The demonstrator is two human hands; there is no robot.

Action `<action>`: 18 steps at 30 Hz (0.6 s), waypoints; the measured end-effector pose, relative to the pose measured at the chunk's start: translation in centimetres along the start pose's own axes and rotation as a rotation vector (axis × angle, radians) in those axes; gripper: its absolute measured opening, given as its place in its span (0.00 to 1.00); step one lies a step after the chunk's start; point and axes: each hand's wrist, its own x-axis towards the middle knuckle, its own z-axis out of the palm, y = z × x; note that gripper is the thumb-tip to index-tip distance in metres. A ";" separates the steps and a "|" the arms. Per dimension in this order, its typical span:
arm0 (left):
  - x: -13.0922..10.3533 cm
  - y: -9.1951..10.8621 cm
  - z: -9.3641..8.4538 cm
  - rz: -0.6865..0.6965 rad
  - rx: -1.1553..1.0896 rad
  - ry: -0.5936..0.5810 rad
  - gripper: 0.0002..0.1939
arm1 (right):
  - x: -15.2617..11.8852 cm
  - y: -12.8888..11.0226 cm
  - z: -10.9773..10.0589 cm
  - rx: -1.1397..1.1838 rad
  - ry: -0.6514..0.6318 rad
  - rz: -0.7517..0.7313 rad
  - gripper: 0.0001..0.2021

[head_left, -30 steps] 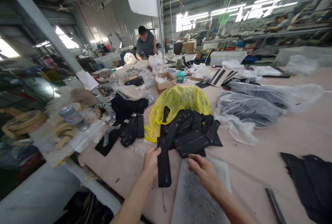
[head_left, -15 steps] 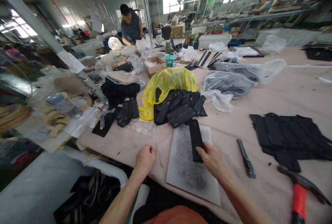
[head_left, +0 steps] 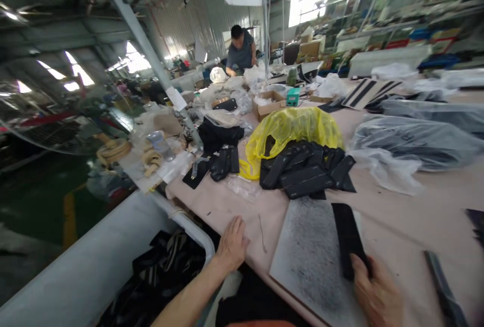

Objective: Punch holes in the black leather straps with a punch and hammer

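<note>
My right hand (head_left: 376, 286) pinches the lower end of a flat black strip (head_left: 348, 238), thumb on top. The strip lies over the right part of a grey, speckled board (head_left: 310, 256) at the table's front edge. My left hand (head_left: 232, 246) rests on the table edge left of the board, fingers extended and holding nothing. A thin wire-like piece (head_left: 262, 233) lies between that hand and the board. Behind the board, black padded pieces (head_left: 306, 173) spill from a yellow plastic bag (head_left: 302, 122).
A dark metal tool (head_left: 444, 286) lies right of my right hand. Plastic-wrapped bundles (head_left: 412, 140) sit at the back right. Below left stands a white bin (head_left: 86, 261) with black pieces. A post (head_left: 143, 44) rises at the left; a person (head_left: 241, 54) bends over the far table.
The view has swung left, so the table items appear farther right and the hammer is out of view. My left hand's fingers have spread onto the table edge. The strip stays in my right hand.
</note>
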 end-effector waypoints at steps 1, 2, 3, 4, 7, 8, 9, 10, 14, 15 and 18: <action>-1.4 0.0 -0.2 0.017 -0.002 -0.004 0.26 | 0.0 0.4 0.1 0.001 0.007 -0.004 0.23; -2.6 0.0 -0.4 0.048 -0.004 -0.020 0.24 | 0.0 0.7 0.3 0.002 0.015 -0.012 0.24; -3.4 -0.1 -0.9 0.052 0.000 -0.023 0.22 | -0.1 0.9 0.4 0.005 0.021 -0.022 0.24; -3.7 -0.3 -1.4 0.025 0.012 -0.009 0.20 | -0.2 1.0 0.6 0.009 0.022 -0.030 0.24; -1.4 -2.2 -3.2 -0.278 0.119 0.177 0.19 | -0.3 0.8 0.9 0.017 0.018 -0.017 0.24; -0.1 -2.9 -3.6 -0.363 0.158 0.222 0.19 | -0.3 0.6 1.0 0.025 0.020 -0.006 0.25; 1.1 -3.6 -3.8 -0.423 0.180 0.236 0.21 | -0.3 0.4 1.0 0.038 0.023 0.003 0.25; 2.1 -3.9 -3.7 -0.476 0.186 0.238 0.22 | -0.3 0.2 1.0 0.060 0.028 0.007 0.26; 1.8 -2.1 -0.5 -0.403 0.117 0.210 0.23 | 0.0 -0.7 0.3 0.195 -0.017 0.031 0.29; 0.8 -1.3 0.6 -0.369 0.086 0.207 0.22 | 0.1 -1.0 0.1 0.223 -0.041 0.044 0.29; -2.0 0.7 2.9 -0.252 -0.006 0.128 0.18 | 0.4 -1.7 -0.6 0.252 -0.079 0.071 0.26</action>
